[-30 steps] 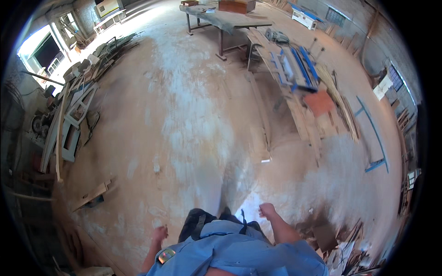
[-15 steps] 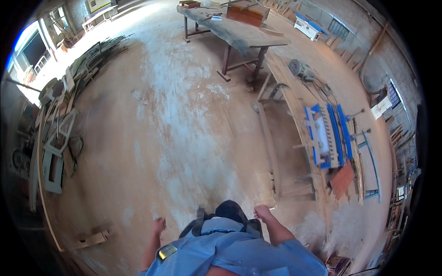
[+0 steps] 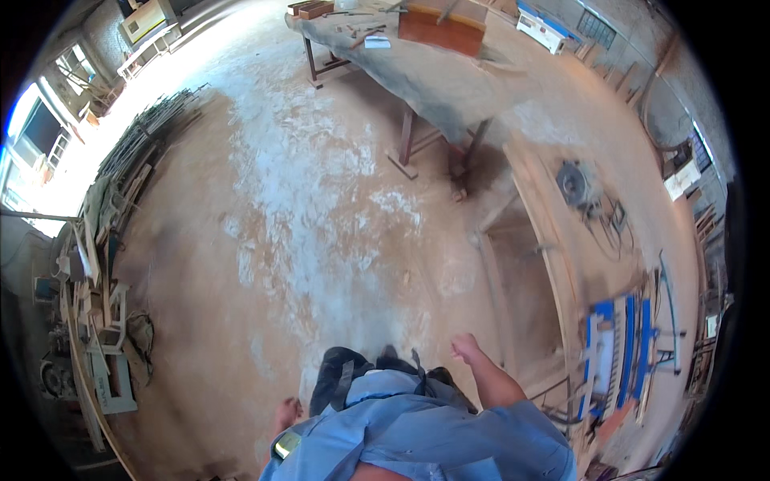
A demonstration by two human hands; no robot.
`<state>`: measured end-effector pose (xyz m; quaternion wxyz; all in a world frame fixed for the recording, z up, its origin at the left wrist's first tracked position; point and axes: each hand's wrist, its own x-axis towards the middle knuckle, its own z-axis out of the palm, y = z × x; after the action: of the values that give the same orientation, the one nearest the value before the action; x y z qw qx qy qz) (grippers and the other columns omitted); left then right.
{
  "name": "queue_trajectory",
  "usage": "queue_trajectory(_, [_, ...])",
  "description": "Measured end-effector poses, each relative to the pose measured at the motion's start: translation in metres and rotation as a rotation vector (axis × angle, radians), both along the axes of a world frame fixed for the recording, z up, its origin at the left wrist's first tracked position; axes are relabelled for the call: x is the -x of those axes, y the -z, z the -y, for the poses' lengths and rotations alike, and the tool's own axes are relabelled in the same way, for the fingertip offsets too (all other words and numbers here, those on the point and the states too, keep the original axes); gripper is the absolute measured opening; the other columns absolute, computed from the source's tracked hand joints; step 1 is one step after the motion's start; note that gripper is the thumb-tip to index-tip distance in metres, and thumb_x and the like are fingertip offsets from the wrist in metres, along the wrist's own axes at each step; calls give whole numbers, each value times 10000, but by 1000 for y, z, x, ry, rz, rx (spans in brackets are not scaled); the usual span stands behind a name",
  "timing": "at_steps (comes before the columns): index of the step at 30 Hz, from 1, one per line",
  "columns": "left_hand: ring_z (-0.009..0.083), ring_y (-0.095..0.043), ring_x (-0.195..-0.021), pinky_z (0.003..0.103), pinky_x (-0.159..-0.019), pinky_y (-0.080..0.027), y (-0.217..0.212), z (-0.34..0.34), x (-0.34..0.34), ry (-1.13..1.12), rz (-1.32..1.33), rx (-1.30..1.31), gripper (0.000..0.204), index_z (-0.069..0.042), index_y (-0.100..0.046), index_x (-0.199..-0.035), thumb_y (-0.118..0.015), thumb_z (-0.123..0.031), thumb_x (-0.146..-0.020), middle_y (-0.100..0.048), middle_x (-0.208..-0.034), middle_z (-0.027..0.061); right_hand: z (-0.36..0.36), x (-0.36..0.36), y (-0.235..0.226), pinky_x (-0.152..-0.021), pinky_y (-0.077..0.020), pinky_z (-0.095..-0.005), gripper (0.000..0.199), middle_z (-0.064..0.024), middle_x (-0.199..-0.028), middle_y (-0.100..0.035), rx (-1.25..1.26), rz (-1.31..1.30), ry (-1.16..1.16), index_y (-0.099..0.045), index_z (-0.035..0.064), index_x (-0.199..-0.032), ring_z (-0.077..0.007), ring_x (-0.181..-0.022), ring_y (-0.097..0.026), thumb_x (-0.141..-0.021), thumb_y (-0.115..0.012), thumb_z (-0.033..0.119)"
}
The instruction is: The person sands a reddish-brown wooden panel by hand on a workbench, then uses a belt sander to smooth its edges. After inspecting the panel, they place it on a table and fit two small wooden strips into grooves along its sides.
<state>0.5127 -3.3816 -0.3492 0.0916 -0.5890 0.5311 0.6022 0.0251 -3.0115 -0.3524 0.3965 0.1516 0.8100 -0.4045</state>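
Left hand [image 3: 287, 413] (7 o'clock) and right hand [image 3: 465, 347] (5 o'clock), well apart, fingers curled; whether fully closed cannot be told. The blue-railed frame [image 3: 625, 353], untouched at 4 o'clock, is probably heavy and stiff, best gripped at its ends.

L fingers [image 3: 296, 406] blurry, indist.

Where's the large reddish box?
The large reddish box sits on the table at the head view's top, slightly right of centre, right of a small white item.
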Motion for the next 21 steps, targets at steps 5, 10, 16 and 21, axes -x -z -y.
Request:
queue_trajectory(5, [193,-608,-596,323,-521,-493,27,64,82,493,125,245,273,-5,-653,-976,-582,-259,-904,-636,-750,96,206,167,-56,-462,-441,-323,220,-76,-593,-581,237,-126,-127,-606,32,-692,-169,-489,-539,-857,-538,160])
queue_trajectory(10, [199,-623,-593,342,-543,-503,79,232,208,578,85,274,325,-7,-672,-1016,-591,-293,-885,-651,-726,97,309,258,-43,-465,-446,-317,255,-74,-599,-597,70,-188,-202,-610,29,-678,-168,-485,-553,-863,-534,187])
queue_trajectory(16, [236,-665,-678,382,-652,-523,71,555,456,187,50,357,383,12,-672,-1035,-577,-321,-870,-677,-737,142,393,308,-50,-412,-394,-324,283,-69,-579,-572,-4,47,-35,-605,61,-645,-166,-451,-514,-855,-542,240])
queue_trajectory(21, [229,-680,-743,377,-698,-529,-26,703,707,409,-90,759,436,31,-627,-1143,-575,-306,-871,-688,-835,186,426,373,0,-509,-499,-359,183,-101,-769,-607,87,286,61,-590,40,-922,-211,-593,-596,-885,-558,216])
